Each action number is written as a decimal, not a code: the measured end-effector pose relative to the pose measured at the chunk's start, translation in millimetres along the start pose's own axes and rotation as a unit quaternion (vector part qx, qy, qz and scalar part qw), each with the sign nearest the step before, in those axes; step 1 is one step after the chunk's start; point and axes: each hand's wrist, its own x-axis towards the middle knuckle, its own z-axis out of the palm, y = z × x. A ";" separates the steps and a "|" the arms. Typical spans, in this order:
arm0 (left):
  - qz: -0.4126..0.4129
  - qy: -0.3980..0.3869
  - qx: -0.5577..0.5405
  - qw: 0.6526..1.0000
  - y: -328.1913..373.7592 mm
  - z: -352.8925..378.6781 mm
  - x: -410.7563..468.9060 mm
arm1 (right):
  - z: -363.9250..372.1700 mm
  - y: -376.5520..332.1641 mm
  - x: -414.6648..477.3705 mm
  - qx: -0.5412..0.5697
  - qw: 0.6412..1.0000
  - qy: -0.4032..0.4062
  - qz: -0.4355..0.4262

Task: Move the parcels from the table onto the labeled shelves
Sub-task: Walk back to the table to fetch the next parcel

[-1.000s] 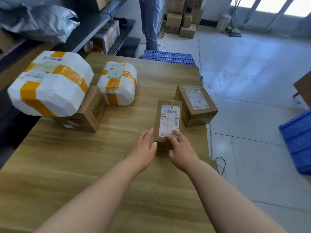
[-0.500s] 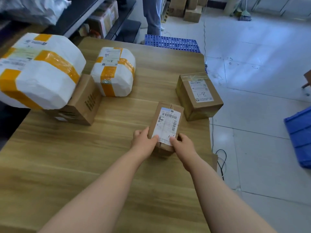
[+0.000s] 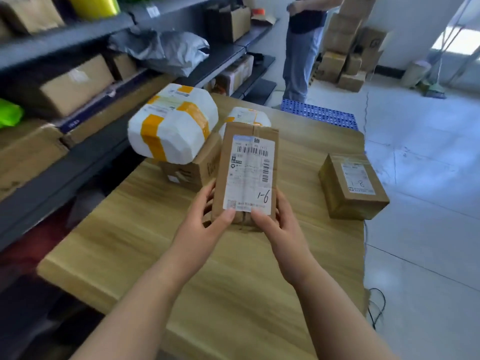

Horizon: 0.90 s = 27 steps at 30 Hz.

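A narrow brown parcel [image 3: 248, 152] with a white label marked "1-6" is lifted above the wooden table [image 3: 145, 229], tilted up toward me. My left hand [image 3: 207, 219] grips its lower left edge, thumb on the label. My right hand [image 3: 280, 224] grips the lower right edge. A brown box [image 3: 353, 188] marked "1-8" lies on the table at the right. A large white parcel [image 3: 174, 126] with orange tape rests on a brown carton [image 3: 192, 170]. A smaller white parcel [image 3: 246, 115] shows behind the held one. Grey shelves [image 3: 78, 157] run along the left.
The shelves hold cardboard boxes [image 3: 75, 87], a grey plastic bag [image 3: 163, 50] and a green item [image 3: 9, 113]. A person in jeans [image 3: 301, 53] stands beyond the table beside stacked cartons [image 3: 345, 48]. A blue pallet [image 3: 319, 115] lies on the floor. A black cable [image 3: 376, 307] hangs at the table's right.
Both hands closed on the narrow parcel and lifted it off the table, tilting its label toward me. My view swung up and left, bringing the shelves into sight.
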 end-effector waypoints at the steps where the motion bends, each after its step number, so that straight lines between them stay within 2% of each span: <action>1: 0.011 0.014 0.002 1.000 6.2 -19.8 -13.5 | 16.0 -7.9 -6.6 -0.008 1.000 -0.020 -0.018; 5: 0.031 0.095 -0.010 0.995 24.4 -107.3 -74.7 | 99.8 -35.0 -33.3 -0.058 0.989 -0.114 -0.079; 9: 0.025 0.184 -0.007 0.983 26.9 -200.0 -151.9 | 202.4 -54.2 -72.1 -0.031 0.971 -0.220 -0.085; 15: 0.011 0.318 0.037 0.947 8.5 -319.4 -292.7 | 355.6 -61.2 -159.9 -0.007 0.915 -0.389 -0.104; 19: -0.018 0.409 0.053 0.911 -5.4 -369.1 -387.2 | 432.8 -61.4 -231.7 0.004 0.878 -0.464 -0.120; 27: -0.040 0.596 0.021 0.802 -22.0 -399.6 -529.7 | 541.6 -49.2 -343.1 0.009 0.757 -0.651 -0.058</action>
